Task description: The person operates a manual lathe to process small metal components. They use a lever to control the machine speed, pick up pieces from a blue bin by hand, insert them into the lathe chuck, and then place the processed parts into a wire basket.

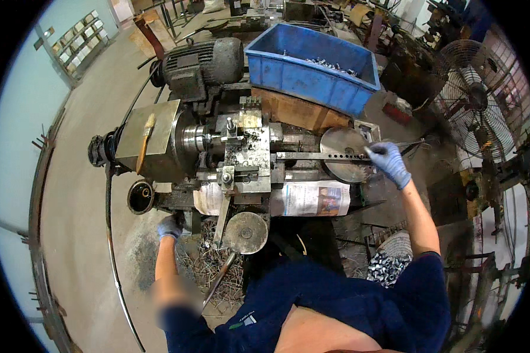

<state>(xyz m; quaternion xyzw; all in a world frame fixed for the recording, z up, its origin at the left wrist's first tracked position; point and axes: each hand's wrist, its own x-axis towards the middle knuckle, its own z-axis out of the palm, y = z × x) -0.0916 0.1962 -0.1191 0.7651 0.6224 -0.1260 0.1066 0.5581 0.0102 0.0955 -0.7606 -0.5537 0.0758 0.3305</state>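
I stand over a small metal lathe [241, 153] with a grey motor [203, 62] at its back. My right hand [390, 162], in a blue glove, is closed on the end of a long flat perforated lever bar [321, 156] that crosses a round steel disc [344, 154] at the machine's right end. My left hand [169, 227], also in a blue glove, reaches down at the machine's lower left front and grips a part there; what it grips is hidden. A round handwheel [245, 232] with a lever handle sits between my arms.
A blue plastic bin [288, 73] holding several small metal parts stands behind the lathe. Newspaper [312, 199] hangs on the front. Metal shavings [209, 267] litter the floor. A basket of small metal parts [388, 267] sits lower right. A cage fan [474, 106] stands right.
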